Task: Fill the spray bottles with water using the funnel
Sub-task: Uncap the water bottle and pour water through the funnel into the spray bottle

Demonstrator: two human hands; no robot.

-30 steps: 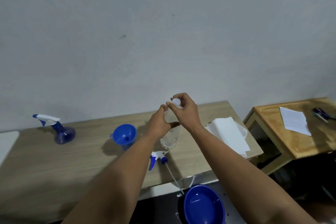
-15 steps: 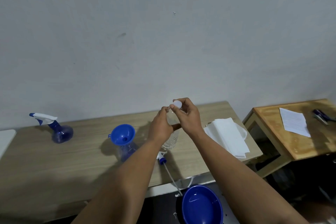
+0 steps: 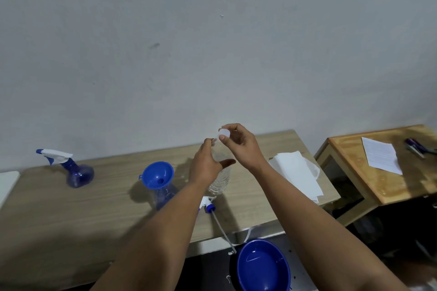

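Left hand is clamping the clear water bottle upright on the table; right hand is pinching its white cap at the mouth. Judgement: keep bottle steady, lift cap clear, then pour slowly into the blue funnel seated in the open spray bottle. Count: two spray bottles, second capped at left; one funnel; one loose spray head; one blue basin.

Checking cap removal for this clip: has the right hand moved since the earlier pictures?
Yes. The right hand, pinching the white cap, has lifted slightly up and right, off the clear bottle, which the left hand holds on the table.
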